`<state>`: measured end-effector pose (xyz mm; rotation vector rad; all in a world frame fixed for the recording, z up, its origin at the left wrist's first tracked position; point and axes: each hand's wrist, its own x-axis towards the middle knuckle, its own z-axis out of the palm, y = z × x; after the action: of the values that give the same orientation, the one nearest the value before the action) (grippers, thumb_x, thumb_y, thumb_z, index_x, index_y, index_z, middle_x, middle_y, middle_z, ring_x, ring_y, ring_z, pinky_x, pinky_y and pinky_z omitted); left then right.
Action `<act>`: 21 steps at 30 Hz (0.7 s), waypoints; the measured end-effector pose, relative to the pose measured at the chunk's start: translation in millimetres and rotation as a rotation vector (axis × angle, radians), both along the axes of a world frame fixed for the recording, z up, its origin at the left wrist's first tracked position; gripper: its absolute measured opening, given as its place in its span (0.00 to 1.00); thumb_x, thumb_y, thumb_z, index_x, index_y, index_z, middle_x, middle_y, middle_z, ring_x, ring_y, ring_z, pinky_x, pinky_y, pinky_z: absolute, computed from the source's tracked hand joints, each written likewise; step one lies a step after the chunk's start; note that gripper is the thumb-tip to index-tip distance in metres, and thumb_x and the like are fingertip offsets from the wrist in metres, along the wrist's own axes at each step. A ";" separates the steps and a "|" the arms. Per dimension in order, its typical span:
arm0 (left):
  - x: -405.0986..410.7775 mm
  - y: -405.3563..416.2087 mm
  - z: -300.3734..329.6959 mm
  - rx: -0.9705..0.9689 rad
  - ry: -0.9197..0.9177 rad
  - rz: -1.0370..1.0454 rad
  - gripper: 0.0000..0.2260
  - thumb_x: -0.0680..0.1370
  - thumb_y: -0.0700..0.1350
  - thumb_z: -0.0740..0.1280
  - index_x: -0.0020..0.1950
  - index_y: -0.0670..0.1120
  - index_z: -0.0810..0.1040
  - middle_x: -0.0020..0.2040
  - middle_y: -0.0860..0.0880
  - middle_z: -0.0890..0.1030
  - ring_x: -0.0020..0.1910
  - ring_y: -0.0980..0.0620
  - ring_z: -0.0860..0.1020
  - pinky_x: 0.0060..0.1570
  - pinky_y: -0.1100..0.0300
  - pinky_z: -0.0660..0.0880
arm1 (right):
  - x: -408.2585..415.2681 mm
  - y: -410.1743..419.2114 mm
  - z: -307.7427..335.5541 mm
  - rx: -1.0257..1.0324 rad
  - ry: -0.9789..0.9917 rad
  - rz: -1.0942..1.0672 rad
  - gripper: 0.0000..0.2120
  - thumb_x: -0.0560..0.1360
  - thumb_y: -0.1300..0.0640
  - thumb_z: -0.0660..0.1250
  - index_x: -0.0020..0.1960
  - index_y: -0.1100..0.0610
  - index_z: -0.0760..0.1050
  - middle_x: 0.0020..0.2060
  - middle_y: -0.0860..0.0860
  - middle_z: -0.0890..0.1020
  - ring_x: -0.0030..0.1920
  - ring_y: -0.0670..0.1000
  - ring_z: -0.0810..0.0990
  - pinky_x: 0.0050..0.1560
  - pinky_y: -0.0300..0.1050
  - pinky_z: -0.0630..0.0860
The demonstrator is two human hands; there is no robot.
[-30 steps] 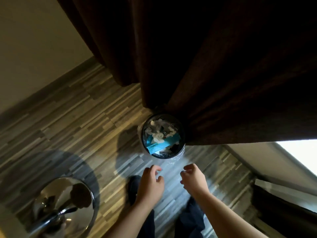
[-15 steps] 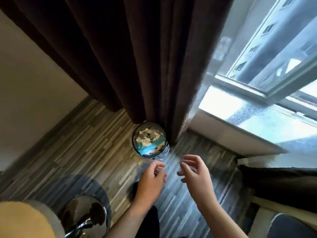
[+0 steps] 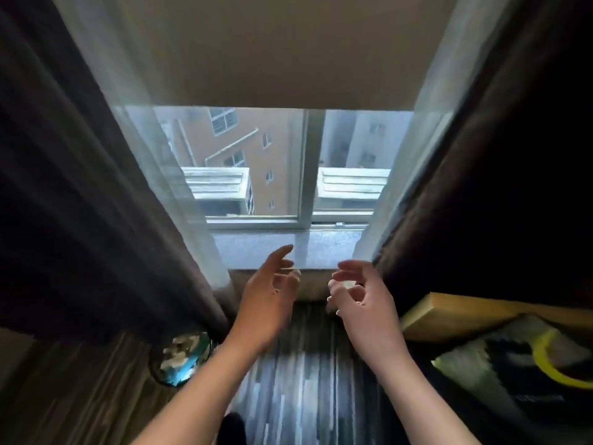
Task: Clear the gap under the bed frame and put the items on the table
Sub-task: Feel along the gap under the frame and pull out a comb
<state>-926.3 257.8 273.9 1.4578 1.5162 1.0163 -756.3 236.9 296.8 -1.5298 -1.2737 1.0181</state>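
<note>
My left hand (image 3: 268, 295) and my right hand (image 3: 362, 298) are raised side by side in front of the window sill (image 3: 288, 253), fingers loosely spread and curled, nothing in either. A wooden edge (image 3: 465, 311), perhaps the bed frame, juts in at the right, with patterned fabric bearing a yellow ring (image 3: 526, 364) below it. No gap under the bed and no table are in view.
A round bin (image 3: 184, 356) with crumpled paper and a blue scrap stands on the striped wood floor (image 3: 308, 380) at the lower left. Dark curtains (image 3: 64, 187) hang on both sides, with sheer curtains inside them. The window (image 3: 288, 162) faces other buildings.
The view has swung up and to the right from the bin and floor to the window. Both hands have risen from above the bin to sill height and stay without anything in them.
</note>
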 end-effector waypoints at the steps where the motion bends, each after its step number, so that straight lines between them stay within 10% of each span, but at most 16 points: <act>1: 14.6 9.0 16.0 0.029 -0.018 -0.045 0.19 0.80 0.54 0.64 0.71 0.61 0.71 0.59 0.61 0.78 0.50 0.70 0.77 0.42 0.78 0.70 | 13.4 -0.9 14.0 0.028 0.001 -0.039 0.10 0.77 0.55 0.70 0.54 0.42 0.75 0.48 0.41 0.83 0.43 0.47 0.84 0.48 0.53 0.82; 14: 226.1 45.0 174.3 0.310 -0.164 -0.727 0.16 0.81 0.45 0.64 0.69 0.51 0.75 0.50 0.49 0.82 0.46 0.49 0.83 0.49 0.49 0.80 | 174.6 -80.3 141.9 0.213 -0.083 -0.697 0.10 0.76 0.54 0.68 0.57 0.46 0.75 0.48 0.45 0.82 0.42 0.46 0.85 0.38 0.38 0.78; 21: 313.9 -38.3 165.5 0.243 -0.145 -1.229 0.21 0.79 0.53 0.62 0.72 0.57 0.70 0.50 0.53 0.84 0.47 0.53 0.82 0.52 0.52 0.80 | 205.0 -221.8 135.1 0.173 -0.119 -1.138 0.12 0.76 0.55 0.70 0.55 0.42 0.73 0.51 0.42 0.81 0.44 0.42 0.83 0.41 0.35 0.76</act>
<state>-612.5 219.5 439.4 1.9746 0.1930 0.4902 -551.3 15.0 431.9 -1.7970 -0.3603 0.0715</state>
